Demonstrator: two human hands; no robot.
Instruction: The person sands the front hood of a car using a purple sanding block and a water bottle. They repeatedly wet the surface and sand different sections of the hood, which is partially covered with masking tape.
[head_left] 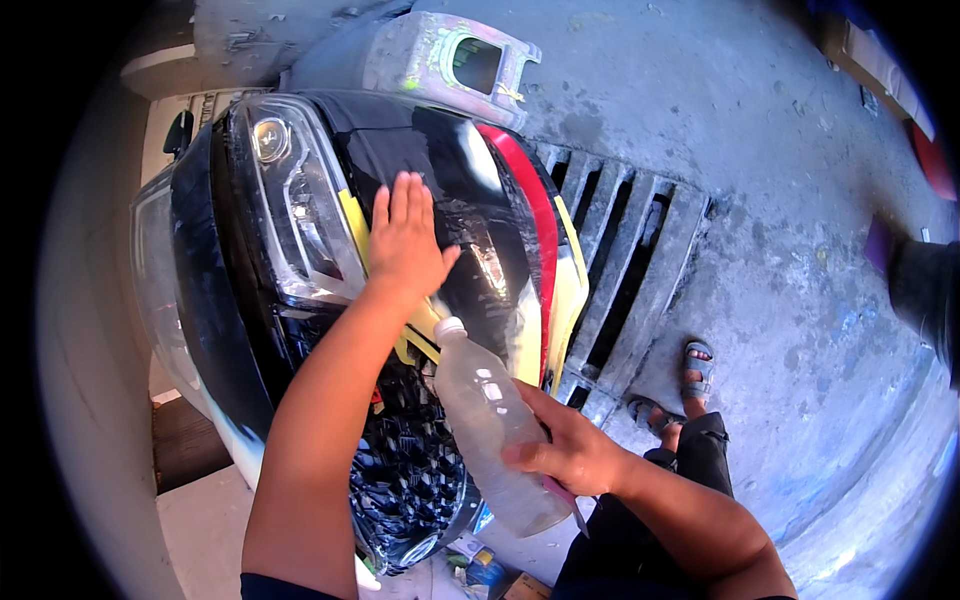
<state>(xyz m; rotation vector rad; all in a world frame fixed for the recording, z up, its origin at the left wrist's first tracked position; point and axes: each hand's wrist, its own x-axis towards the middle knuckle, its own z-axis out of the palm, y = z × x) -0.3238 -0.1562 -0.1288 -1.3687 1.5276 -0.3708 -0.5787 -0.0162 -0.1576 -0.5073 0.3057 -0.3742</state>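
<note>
My left hand (405, 235) lies flat on the black bumper (450, 150) of a car, fingers straight and thumb out, holding nothing. My right hand (570, 445) grips a cloudy, translucent plastic bottle (475, 400) that has a white cap and tilts away from me. A thin purple sheet (560, 489) shows under the right hand's palm, at the bottle's side. Beside my left hand is a clear headlight (290, 200). A red strip (527, 185) and yellow edging (572, 285) run along the bumper's lower side.
Black plastic sheeting (410, 465) covers the grille below my forearms. A slatted floor grate (640, 245) lies beside the bumper, near sandalled feet (698, 370). A paint-spotted stool (420, 55) stands beyond the car. A dark object (920, 290) is at the right edge.
</note>
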